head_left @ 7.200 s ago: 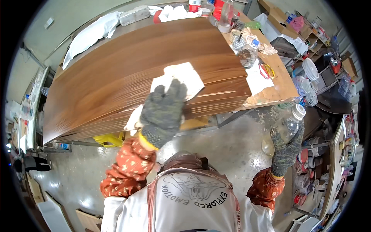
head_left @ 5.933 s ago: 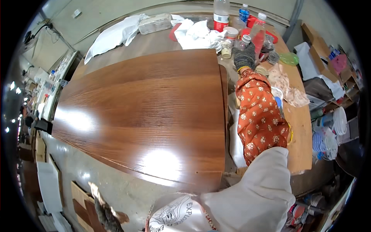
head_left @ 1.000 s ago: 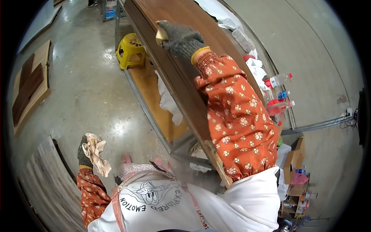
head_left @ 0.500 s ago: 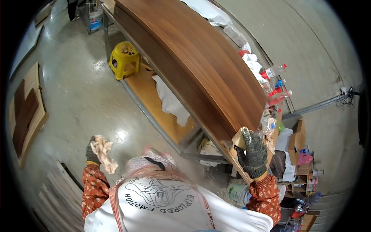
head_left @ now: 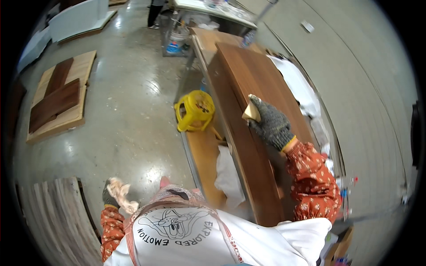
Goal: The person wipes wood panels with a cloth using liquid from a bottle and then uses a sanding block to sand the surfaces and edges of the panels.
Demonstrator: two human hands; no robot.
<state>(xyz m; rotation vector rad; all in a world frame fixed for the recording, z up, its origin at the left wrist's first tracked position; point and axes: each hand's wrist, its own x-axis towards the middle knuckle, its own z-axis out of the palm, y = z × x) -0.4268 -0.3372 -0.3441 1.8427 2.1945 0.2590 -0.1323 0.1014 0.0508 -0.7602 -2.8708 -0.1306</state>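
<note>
A long brown wooden panel (head_left: 266,84) with a stepped edge lies along the workbench in front of me and to the right. On its near long edge rests my right hand (head_left: 271,123), in a dark grey knitted glove. The fingers are closed round a folded tan piece of sandpaper (head_left: 251,112), pressed to the wood. Low at my left side, away from the bench, my left hand (head_left: 109,195), gloved the same way, grips a crumpled off-white rag (head_left: 122,194). Part of that hand is hidden behind the rag.
A yellow plastic stool (head_left: 195,108) stands beside the bench's lower shelf (head_left: 202,164), where a white cloth (head_left: 229,177) lies. Dark boards rest on a pale panel (head_left: 84,104) on the left floor. Bottles (head_left: 348,181) line the bench's right side. A person's legs (head_left: 154,15) show far ahead.
My right hand has slid forward along the panel's edge with the sandpaper, away from the near end. The view has shifted and shows more of the far bench. The left hand still holds the rag.
</note>
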